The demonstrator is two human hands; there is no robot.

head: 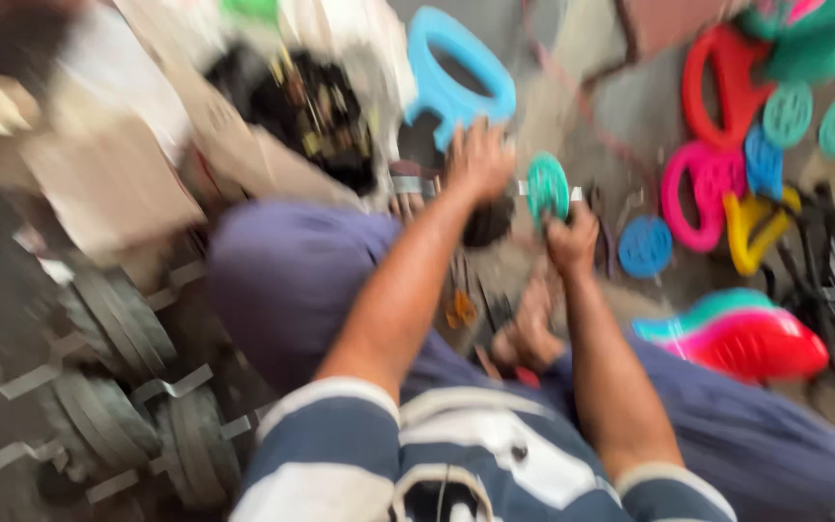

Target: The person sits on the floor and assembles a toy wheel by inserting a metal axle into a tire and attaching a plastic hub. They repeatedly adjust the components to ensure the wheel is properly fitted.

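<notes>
Though the picture is heavily blurred by motion, it shows a seated person in a striped shirt and purple trousers, looking down at their own two hands over a cluttered floor. All places below are given relative to the green wheel (pixel 547 188), a small round plastic disc near the middle of the view. The right hand (pixel 572 240) sits just below it, clenched around what seems to be a thin metal axle running through the wheel. The left hand (pixel 478 159) is just to its left, fingers curled down over a dark round part (pixel 488 222); whether it actually grips that part, I cannot tell.

To do this step well, it seems wise to hold the wheel square on its axle, steady one side firmly and press straight, not at a tilt.

Counted as far as blur allows: down and right of the green wheel lies one blue disc (pixel 645 246). Farther right sit two teal discs (pixel 788 114), one blue wheel and one pink frame (pixel 693 198), with one red frame (pixel 722 82) above them and one yellow piece (pixel 756 227) beside the pink frame. Up and left of the green wheel stands one light blue frame (pixel 456 72). Lower right lies one pink and teal shell (pixel 746 338). Far to the lower left are stacks of dark tyres (pixel 113 324), at least three.
</notes>
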